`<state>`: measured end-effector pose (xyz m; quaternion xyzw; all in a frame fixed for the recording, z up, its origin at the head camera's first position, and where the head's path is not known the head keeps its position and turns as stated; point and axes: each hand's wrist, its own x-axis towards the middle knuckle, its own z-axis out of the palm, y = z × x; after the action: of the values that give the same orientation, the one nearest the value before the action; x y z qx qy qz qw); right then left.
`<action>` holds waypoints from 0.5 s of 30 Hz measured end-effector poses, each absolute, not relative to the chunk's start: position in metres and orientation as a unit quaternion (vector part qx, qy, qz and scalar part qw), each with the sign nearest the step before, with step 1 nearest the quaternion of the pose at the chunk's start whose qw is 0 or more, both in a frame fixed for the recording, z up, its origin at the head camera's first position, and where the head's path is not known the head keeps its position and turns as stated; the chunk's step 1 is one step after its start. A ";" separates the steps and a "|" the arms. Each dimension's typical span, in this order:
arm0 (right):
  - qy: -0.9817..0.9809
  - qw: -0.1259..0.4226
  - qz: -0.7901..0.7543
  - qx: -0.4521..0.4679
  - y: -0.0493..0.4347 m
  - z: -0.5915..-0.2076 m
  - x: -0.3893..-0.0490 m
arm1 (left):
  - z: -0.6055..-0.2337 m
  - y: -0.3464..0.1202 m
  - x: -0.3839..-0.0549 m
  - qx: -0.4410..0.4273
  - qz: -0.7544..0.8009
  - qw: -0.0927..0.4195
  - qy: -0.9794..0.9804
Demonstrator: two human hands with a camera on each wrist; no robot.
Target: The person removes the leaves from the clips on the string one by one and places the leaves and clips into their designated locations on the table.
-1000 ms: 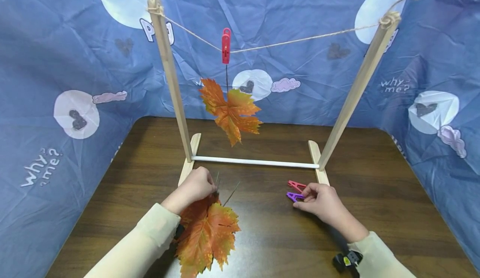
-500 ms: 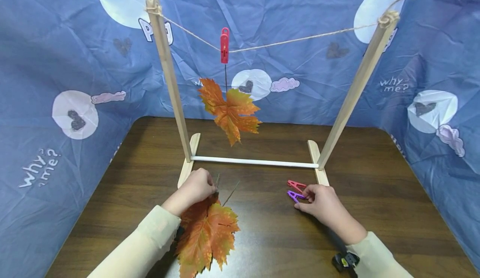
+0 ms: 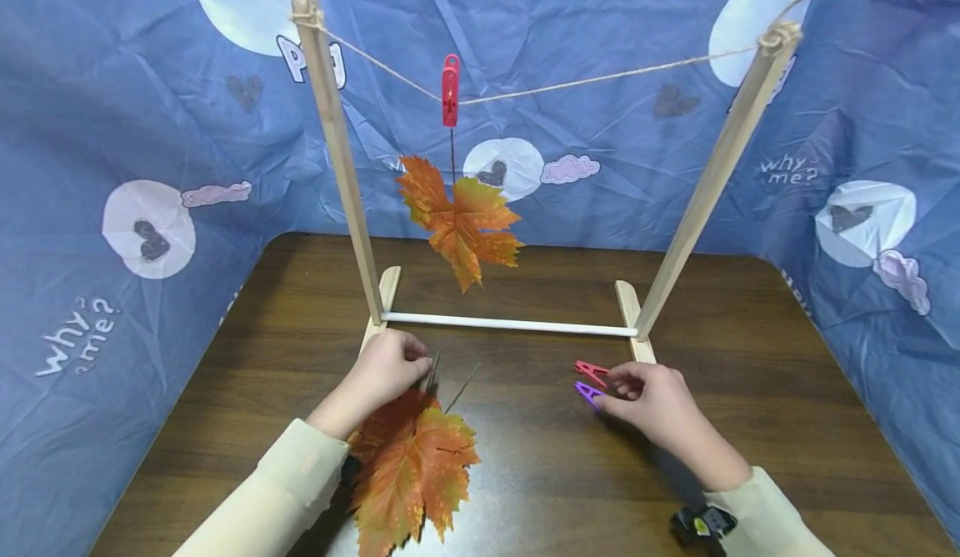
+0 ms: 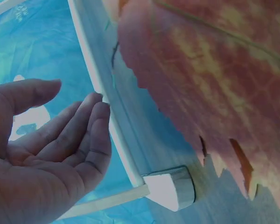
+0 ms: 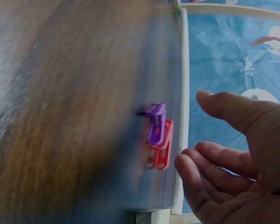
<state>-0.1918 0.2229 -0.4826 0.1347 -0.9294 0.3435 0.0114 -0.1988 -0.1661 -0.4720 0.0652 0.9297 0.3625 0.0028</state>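
My left hand (image 3: 386, 367) is beside the stems of two stacked orange maple leaves (image 3: 420, 465) on the table. In the left wrist view its thumb and loosely bent fingers (image 4: 95, 135) are apart, and nothing lies between them. My right hand (image 3: 651, 398) hovers by a purple clothespin (image 3: 588, 394) and a red clothespin (image 3: 591, 372). Its thumb and fingers (image 5: 224, 161) stand apart in the right wrist view, with both clothespins beyond the fingertips. A third clothespin (image 3: 450, 90), also red, holds a maple leaf (image 3: 465, 223) by its stem on a string (image 3: 600, 77).
Two wooden posts (image 3: 341, 148) carry the string, and a white rod (image 3: 510, 323) joins their feet low down. The brown table (image 3: 540, 474) extends toward me. Blue printed cloth (image 3: 600, 7) hangs behind and at both sides.
My left hand has come off the stems and shifted slightly left, its fingers loosening. My right hand's fingers have parted from the purple clothespin, which now lies a little turned.
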 end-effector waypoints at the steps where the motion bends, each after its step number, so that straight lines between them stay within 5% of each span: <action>1: -0.927 0.012 0.350 0.132 0.223 -0.481 -0.192 | -0.471 -0.166 -0.198 0.066 0.369 -0.003 0.927; 15: -0.878 0.010 0.463 0.120 0.229 -0.464 -0.193 | -0.452 -0.167 -0.185 0.062 0.514 -0.087 0.851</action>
<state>-0.1933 0.2286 -0.4643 0.1203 -0.8783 0.4626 0.0102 -0.1852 -0.1671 -0.4517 0.0624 0.8508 0.5144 -0.0872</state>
